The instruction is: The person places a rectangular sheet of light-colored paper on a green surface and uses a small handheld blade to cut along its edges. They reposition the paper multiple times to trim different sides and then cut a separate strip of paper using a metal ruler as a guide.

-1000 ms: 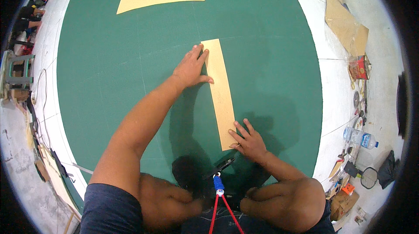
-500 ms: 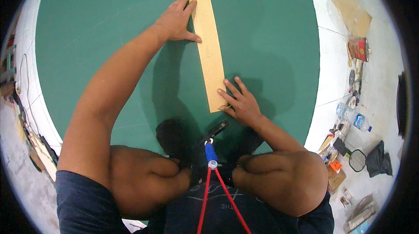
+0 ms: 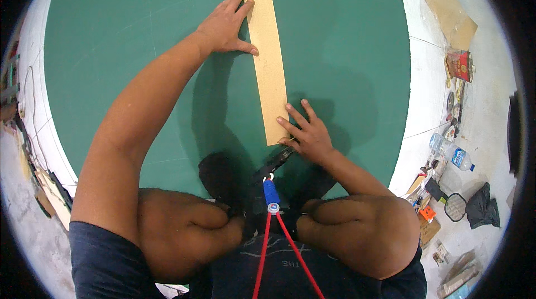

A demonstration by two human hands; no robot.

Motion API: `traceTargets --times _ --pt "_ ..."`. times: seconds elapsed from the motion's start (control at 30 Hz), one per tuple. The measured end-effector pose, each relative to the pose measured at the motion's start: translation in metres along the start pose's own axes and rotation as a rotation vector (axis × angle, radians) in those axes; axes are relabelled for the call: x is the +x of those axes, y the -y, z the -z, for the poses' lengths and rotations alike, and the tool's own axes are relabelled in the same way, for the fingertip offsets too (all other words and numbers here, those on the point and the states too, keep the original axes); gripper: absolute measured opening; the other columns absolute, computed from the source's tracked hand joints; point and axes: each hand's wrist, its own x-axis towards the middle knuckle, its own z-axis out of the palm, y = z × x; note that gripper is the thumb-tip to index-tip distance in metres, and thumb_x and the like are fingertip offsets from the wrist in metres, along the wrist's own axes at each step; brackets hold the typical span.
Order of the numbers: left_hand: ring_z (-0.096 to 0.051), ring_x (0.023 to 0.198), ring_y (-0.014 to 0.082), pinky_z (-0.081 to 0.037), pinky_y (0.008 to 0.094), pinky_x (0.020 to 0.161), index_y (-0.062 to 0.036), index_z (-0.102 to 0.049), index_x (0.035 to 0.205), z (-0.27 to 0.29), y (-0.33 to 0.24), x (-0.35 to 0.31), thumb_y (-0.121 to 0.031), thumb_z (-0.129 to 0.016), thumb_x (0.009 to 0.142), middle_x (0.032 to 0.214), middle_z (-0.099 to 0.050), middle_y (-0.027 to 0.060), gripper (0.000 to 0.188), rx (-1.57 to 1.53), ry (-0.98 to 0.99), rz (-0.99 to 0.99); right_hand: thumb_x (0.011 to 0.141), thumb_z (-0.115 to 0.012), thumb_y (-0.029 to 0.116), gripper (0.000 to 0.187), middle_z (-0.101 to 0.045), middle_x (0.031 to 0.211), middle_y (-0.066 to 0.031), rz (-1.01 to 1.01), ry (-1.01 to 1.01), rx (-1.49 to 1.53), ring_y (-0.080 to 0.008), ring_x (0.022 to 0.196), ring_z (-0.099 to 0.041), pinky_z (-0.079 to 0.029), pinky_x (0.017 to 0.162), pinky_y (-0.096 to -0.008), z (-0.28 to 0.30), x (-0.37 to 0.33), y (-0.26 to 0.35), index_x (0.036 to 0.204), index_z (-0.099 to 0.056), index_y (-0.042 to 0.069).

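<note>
A long tan board strip (image 3: 267, 67) lies flat on green cloth (image 3: 123, 76), with faint writing near its middle. Its far end tips slightly left. My left hand (image 3: 223, 25) rests at the strip's far left edge, fingers and thumb spread, their tips on the board. My right hand (image 3: 310, 135) is at the near right edge with fingers stretched apart, fingertips touching the edge. Its thumb reaches the near corner, where a thin pale sliver shows beside it, too small to make out. Just below that corner is a dark oblong object (image 3: 279, 160), partly in shadow.
White floor tiles (image 3: 427, 76) border the cloth. On the right lie a flattened cardboard sheet (image 3: 446, 11), a red can (image 3: 459, 66), a plastic bottle (image 3: 452, 152), a mesh paddle (image 3: 455, 207) and a black bag (image 3: 483, 207). A blue-ended red cord (image 3: 271, 192) hangs before me.
The strip has turned slightly clockwise, its far end shifting a little right. Both hands stay against it in nearly the same places.
</note>
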Motion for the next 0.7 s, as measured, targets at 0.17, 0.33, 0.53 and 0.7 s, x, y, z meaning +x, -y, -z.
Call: traceTargets --times 0.17,0.33,0.53,0.7 --pt "-0.025 0.153 0.045 -0.029 0.0503 0.126 -0.0039 -0.032 0.157 -0.001 0.0 -0.002 -0.074 -0.086 0.06 0.164 -0.026 0.0248 0.132 0.017 -0.019 0.0 0.083 -0.08 0.049 0.062 -0.046 0.157 -0.0065 -0.003 -0.003 0.036 -0.0486 0.142 -0.04 -0.051 0.105 -0.0516 0.001 0.002 0.0 0.138 -0.063 0.027" --pt "-0.025 0.153 0.0468 -0.028 0.0513 0.125 -0.0024 -0.032 0.157 0.001 0.0 0.0 -0.073 -0.087 0.06 0.164 -0.025 0.0264 0.131 0.022 -0.009 -0.01 0.083 -0.079 0.051 0.063 -0.047 0.157 -0.0072 0.009 0.009 0.014 -0.05 0.142 -0.04 -0.052 0.103 -0.0524 0.001 0.0 -0.001 0.138 -0.063 0.026" --pt "-0.023 0.153 0.048 -0.027 0.0526 0.125 -0.0002 -0.03 0.158 0.007 -0.004 -0.002 -0.07 -0.089 0.059 0.166 -0.022 0.0277 0.135 -0.033 0.04 0.032 0.084 -0.077 0.053 0.062 -0.046 0.156 -0.0068 0.013 0.03 0.0 -0.0496 0.143 -0.039 -0.055 0.099 -0.0515 0.0 0.001 -0.001 0.139 -0.063 0.027" --pt "-0.021 0.154 0.0474 -0.025 0.0521 0.126 0.0004 -0.029 0.159 0.013 -0.008 0.0 -0.071 -0.089 0.058 0.166 -0.021 0.0283 0.137 -0.027 0.094 0.046 0.082 -0.079 0.053 0.065 -0.043 0.158 -0.0051 0.023 -0.032 -0.01 -0.0486 0.143 -0.04 -0.057 0.089 -0.0458 -0.008 -0.003 -0.004 0.14 -0.061 0.029"
